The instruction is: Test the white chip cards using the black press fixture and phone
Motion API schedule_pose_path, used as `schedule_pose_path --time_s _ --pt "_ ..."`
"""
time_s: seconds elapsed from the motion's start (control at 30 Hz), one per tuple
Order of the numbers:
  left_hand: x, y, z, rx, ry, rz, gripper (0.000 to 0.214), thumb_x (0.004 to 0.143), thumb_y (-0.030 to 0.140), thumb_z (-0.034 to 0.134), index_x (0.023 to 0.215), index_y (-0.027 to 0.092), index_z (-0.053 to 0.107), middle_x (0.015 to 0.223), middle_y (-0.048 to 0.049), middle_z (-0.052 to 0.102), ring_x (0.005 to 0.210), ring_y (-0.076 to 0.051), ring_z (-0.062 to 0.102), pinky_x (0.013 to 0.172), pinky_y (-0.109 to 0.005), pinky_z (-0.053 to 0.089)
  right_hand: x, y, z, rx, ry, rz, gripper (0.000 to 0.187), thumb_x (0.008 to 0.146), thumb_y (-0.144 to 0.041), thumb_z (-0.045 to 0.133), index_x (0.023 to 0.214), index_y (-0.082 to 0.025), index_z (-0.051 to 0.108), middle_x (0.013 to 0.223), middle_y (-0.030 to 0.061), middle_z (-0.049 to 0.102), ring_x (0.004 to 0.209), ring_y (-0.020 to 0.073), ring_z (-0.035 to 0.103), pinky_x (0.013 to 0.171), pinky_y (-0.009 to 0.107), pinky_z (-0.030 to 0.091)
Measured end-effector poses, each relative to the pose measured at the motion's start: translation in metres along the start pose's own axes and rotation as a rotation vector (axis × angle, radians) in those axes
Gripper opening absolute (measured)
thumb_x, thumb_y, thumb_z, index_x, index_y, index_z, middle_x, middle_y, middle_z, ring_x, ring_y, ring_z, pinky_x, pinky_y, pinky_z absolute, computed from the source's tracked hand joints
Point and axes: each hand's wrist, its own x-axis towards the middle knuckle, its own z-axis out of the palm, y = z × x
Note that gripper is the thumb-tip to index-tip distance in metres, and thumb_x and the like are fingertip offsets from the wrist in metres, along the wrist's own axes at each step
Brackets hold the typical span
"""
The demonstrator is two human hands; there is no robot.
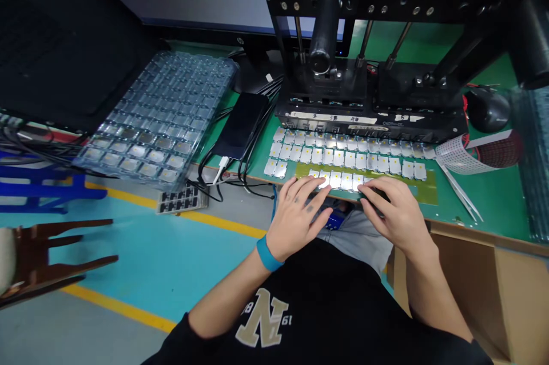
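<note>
Several small white rectangular boards with yellow dots (pixel 338 157) lie in rows on the green bench mat, before a black fixture (pixel 343 116). A shorter front row of these boards (pixel 347 181) rests on a yellow-green strip (pixel 424 190). My left hand (pixel 295 213), with a blue band at the wrist, has its fingers stretched over the left end of that row. At the row's right end is my right hand (pixel 397 213), thumb and index finger apart, fingertips by the last board. Some boards are partly hidden under my fingers. Neither hand visibly grips anything.
White tweezers (pixel 461 190) and a curled dotted strip (pixel 457 156) lie to the right, near a black mouse (pixel 489 108). To the left are a phone (pixel 242 125) with a white cable plug and a clear compartment tray (pixel 158 107). Black lever handles (pixel 323 33) overhang the bench.
</note>
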Motion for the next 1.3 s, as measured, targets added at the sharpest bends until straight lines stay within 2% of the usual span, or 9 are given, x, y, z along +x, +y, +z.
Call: schedule_pose_path --time_s 0.13,0.33,0.73,1.3 --pt "-0.001 -0.001 0.0 0.001 0.004 -0.001 0.044 0.098 0.031 0.057 0.14 0.021 0.05 0.136 -0.0116 0.06 0.132 -0.027 0.049 0.119 -0.049 0.03 0.003 -0.003 -0.004 -0.018 -0.079 -0.028 0.032 0.092 -0.017 0.063 0.123 -0.011 0.059 0.114 0.015 0.066 0.108 0.0277 0.061 0.09 0.046 0.057" --pt "-0.002 -0.004 -0.006 0.025 0.03 -0.012 0.043 0.099 0.031 0.055 0.141 0.023 0.05 0.134 -0.0106 0.062 0.13 -0.026 0.051 0.118 -0.048 0.032 0.011 -0.011 -0.002 -0.023 -0.101 -0.023 0.029 0.094 -0.02 0.06 0.121 -0.01 0.06 0.113 0.0161 0.066 0.107 0.0282 0.062 0.09 0.048 0.058" --pt "-0.009 -0.02 -0.012 0.032 0.044 -0.018 0.042 0.098 0.027 0.058 0.139 0.022 0.05 0.134 -0.011 0.063 0.13 -0.026 0.052 0.118 -0.049 0.032 0.023 -0.023 0.009 0.004 -0.075 0.006 0.029 0.093 -0.02 0.063 0.118 -0.005 0.065 0.113 0.0165 0.066 0.106 0.029 0.061 0.091 0.048 0.057" --pt "-0.009 -0.028 -0.014 0.027 0.057 -0.005 0.04 0.096 0.024 0.061 0.135 0.019 0.053 0.133 -0.0122 0.063 0.131 -0.027 0.053 0.117 -0.05 0.033 0.026 -0.026 0.013 0.022 -0.091 0.026 0.03 0.094 -0.021 0.063 0.118 -0.005 0.066 0.114 0.0163 0.065 0.108 0.0282 0.06 0.095 0.047 0.056"
